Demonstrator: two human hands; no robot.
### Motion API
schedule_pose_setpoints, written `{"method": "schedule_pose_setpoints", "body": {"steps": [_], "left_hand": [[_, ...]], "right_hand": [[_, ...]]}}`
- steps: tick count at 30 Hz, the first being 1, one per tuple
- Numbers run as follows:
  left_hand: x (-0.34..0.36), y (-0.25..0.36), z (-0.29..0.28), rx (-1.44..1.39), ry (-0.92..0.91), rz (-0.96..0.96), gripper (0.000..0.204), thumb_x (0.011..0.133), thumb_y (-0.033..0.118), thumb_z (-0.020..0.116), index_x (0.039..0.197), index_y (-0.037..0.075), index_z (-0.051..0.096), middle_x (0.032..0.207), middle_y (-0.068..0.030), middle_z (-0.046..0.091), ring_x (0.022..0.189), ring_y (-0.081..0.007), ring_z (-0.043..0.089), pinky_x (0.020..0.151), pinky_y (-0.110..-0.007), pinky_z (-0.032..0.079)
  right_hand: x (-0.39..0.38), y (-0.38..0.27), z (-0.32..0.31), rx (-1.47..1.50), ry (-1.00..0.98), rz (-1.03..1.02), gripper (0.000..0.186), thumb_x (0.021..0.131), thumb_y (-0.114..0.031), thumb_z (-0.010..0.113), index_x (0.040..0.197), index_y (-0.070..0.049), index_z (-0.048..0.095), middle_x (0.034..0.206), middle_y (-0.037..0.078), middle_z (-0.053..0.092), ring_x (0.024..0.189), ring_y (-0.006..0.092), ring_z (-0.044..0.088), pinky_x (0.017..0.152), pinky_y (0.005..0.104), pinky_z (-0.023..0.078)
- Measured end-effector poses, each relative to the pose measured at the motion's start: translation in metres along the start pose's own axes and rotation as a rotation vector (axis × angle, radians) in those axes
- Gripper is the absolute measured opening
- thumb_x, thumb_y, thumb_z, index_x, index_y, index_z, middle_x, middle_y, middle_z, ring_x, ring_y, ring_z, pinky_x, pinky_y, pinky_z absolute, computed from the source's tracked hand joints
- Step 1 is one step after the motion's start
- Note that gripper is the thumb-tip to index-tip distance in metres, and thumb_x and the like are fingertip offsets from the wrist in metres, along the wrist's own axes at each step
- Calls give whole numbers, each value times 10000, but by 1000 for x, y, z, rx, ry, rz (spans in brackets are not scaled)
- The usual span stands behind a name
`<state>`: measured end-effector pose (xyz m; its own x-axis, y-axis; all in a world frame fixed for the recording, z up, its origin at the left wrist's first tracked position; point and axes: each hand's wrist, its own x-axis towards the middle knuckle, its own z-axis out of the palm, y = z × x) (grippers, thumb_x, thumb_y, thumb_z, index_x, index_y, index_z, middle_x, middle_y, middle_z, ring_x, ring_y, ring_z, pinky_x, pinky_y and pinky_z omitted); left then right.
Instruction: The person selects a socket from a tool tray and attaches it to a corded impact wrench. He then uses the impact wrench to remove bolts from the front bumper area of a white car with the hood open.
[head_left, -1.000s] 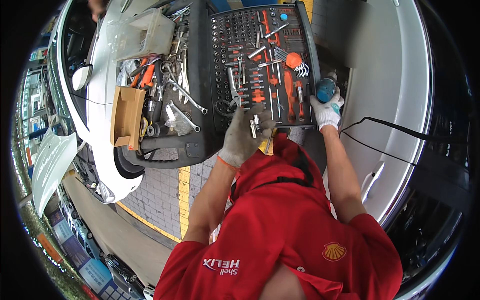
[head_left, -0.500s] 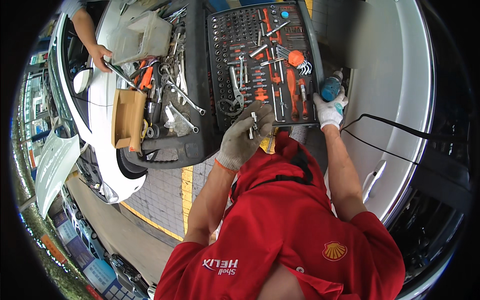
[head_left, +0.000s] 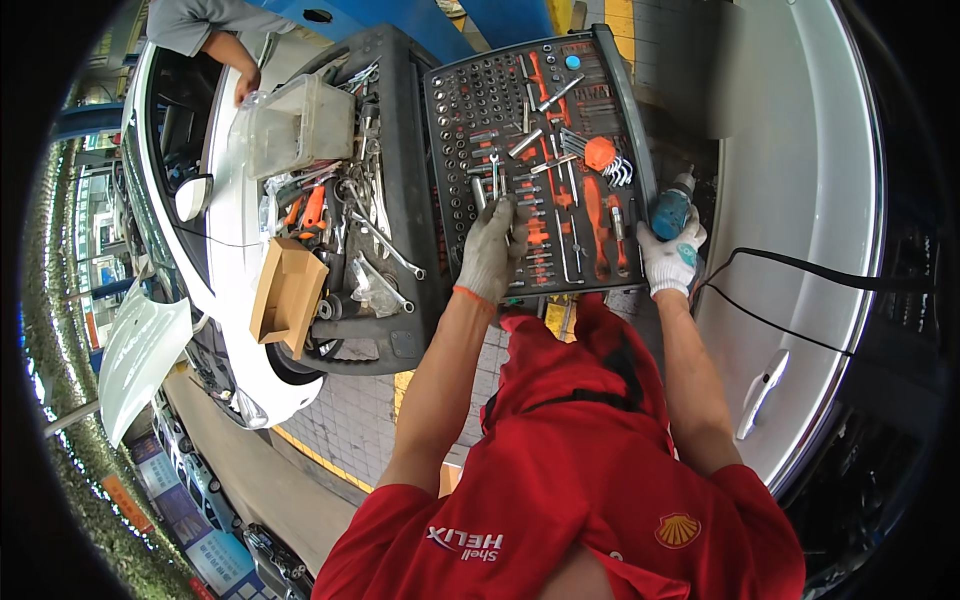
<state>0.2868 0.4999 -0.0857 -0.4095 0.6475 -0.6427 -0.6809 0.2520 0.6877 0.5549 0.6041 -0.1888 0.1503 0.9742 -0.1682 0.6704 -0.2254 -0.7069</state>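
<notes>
My left hand (head_left: pixel 490 245), in a grey glove, reaches palm-down over the open socket tray (head_left: pixel 449 130), fingers curled beside an upright-lying chrome spanner (head_left: pixel 495 170) and sockets; whatever is in its grip is hidden. In my right hand (head_left: pixel 672 255), white-gloved, is a blue cordless drill (head_left: pixel 670 210), held at the tray's right edge. The tray carries rows of sockets, orange-handled tools, a fanned hex key set (head_left: pixel 600 153) and loose chrome extensions.
Left of the tray lie a black case (head_left: pixel 400 340) of loose spanners, a clear bin (head_left: pixel 300 130) and a cardboard box (head_left: pixel 285 295). A co-worker's hand (head_left: pixel 245 85) is beyond. White cars (head_left: pixel 190 240) flank me, with black cords (head_left: pixel 800 265) over the right one.
My left hand has turned over and moved onto the sockets; the chrome sockets in its palm are now hidden. The co-worker's arm has drawn back upward. The view has shifted slightly.
</notes>
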Motion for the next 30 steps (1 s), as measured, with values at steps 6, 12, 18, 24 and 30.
{"method": "schedule_pose_setpoints", "body": {"steps": [6,12,18,24,30], "left_hand": [[81,27,-3,-29,146,34,171,1137,257,644,1161,90,673,841,31,571,653,-76,490,553,-236,412],[156,67,-16,11,263,145,237,1104,293,703,1224,89,701,682,43,471,546,-104,413,486,-282,365],[221,78,-44,791,574,542,364,1033,272,732,1254,-15,775,1150,-194,809,1007,-327,774,923,-440,600],[241,82,-41,1398,671,465,382,994,336,715,1247,64,803,1209,-223,797,1143,-400,760,996,-467,586],[246,86,-41,1463,662,448,387,949,348,755,1206,64,817,1186,-210,807,1132,-386,771,997,-453,594]], "right_hand": [[1,3,1,34,-2,-18,1127,764,-390,942,1640,-4,346,1512,277,438,1364,473,542,1149,485,496],[2,8,3,20,18,-23,1116,761,-376,945,1638,-17,356,1506,293,443,1331,480,570,1121,504,517],[3,5,3,5,4,-26,1097,766,-364,947,1632,-21,368,1491,293,456,1331,478,571,1124,503,517],[4,7,4,66,0,-8,1076,769,-340,951,1623,-18,382,1489,288,458,1361,470,549,1159,496,495],[5,9,6,78,-3,-24,1075,762,-337,953,1616,-7,390,1498,290,459,1371,472,545,1161,501,494]]}}
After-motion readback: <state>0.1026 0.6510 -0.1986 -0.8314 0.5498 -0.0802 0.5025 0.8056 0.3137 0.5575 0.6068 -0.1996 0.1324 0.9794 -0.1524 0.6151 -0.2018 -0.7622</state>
